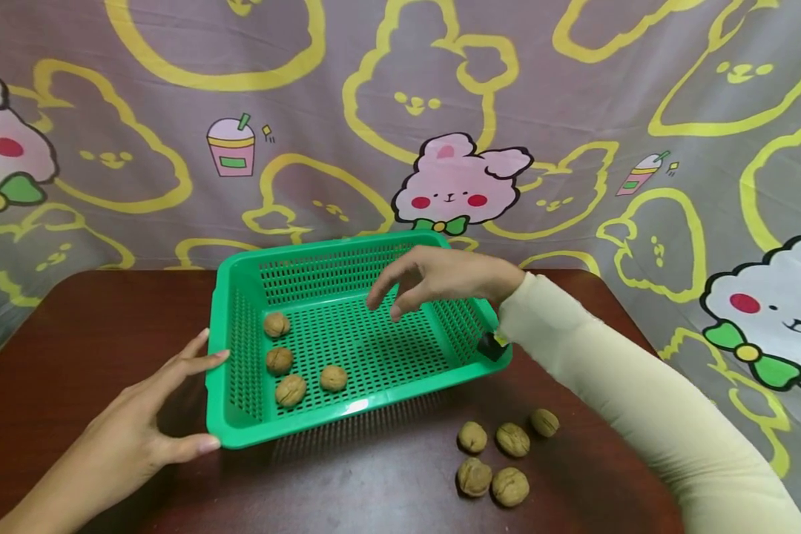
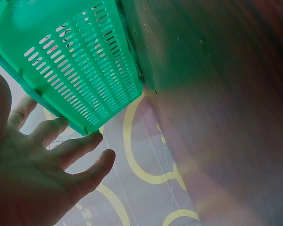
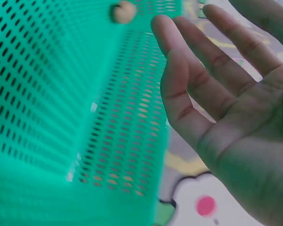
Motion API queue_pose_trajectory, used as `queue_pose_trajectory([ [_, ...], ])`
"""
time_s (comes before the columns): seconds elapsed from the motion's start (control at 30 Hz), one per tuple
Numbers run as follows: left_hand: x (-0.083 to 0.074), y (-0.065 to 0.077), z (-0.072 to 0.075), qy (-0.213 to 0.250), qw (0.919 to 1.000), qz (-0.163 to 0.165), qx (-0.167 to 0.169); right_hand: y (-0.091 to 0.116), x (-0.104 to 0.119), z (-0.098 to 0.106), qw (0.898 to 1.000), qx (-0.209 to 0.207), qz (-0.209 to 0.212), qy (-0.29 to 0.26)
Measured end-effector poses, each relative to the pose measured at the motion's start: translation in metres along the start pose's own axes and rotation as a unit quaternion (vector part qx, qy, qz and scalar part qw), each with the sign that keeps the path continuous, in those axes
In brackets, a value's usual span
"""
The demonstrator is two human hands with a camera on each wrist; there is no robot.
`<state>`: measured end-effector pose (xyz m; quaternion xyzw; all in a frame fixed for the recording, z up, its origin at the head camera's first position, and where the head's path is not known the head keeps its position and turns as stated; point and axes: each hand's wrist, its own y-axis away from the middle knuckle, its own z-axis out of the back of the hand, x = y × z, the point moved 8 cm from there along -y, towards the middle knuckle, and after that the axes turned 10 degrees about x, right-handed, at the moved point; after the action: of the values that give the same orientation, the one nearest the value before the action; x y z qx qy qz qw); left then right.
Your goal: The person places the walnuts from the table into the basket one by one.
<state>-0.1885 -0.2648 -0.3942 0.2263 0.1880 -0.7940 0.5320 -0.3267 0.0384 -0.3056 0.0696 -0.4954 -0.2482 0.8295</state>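
A green slotted plastic basket (image 1: 400, 395) stands on the table, with several walnuts (image 1: 290, 390) lying toward its left side. My left hand (image 1: 140, 423) touches the basket's left rim, its fingers spread and the thumb by the front corner. In the left wrist view those fingers (image 2: 78, 149) look fairly straight against the basket wall (image 2: 80, 61). Over the basket hovers my right hand (image 1: 447, 274), loosely bent and holding nothing. The right wrist view shows one blurred walnut (image 3: 124, 12) beyond the fingertips. Several more walnuts (image 1: 512, 440) lie on the table in front of the basket's right end.
The dark reddish-brown table (image 1: 347, 482) has a curtain (image 1: 347, 126) with cartoon rabbits hanging behind it. A small black clip-like piece (image 1: 490, 346) sits at the basket's right front corner, beneath the right sleeve (image 1: 614, 378).
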Motion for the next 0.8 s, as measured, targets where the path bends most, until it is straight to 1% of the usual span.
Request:
queue_pose_trajectory([
  [0.13, 0.0, 0.001, 0.0, -0.003, 1.0, -0.002, -0.005, 0.04, 0.001, 0.005, 0.998, -0.053, -0.009, 0.019],
  [0.27, 0.0, 0.001, -0.001, -0.005, 1.0, 0.001, -0.005, 0.079, -0.008, 0.002, 0.994, -0.1, -0.027, 0.02],
  [0.43, 0.0, 0.001, -0.001, -0.004, 1.0, 0.001, -0.004, 0.121, -0.027, -0.007, 0.985, -0.161, -0.059, 0.007],
  [0.53, 0.0, 0.001, -0.001, -0.01, 0.9999, 0.001, -0.007, 0.144, -0.037, -0.014, 0.977, -0.201, -0.067, -0.001],
  [0.63, -0.001, 0.001, -0.001, -0.008, 0.9999, 0.001, -0.006, 0.166, -0.045, -0.024, 0.972, -0.227, -0.056, -0.015],
  [0.8, -0.002, 0.002, -0.001, -0.001, 1.0, 0.007, 0.001, 0.193, -0.059, -0.044, 0.97, -0.238, -0.01, -0.046],
])
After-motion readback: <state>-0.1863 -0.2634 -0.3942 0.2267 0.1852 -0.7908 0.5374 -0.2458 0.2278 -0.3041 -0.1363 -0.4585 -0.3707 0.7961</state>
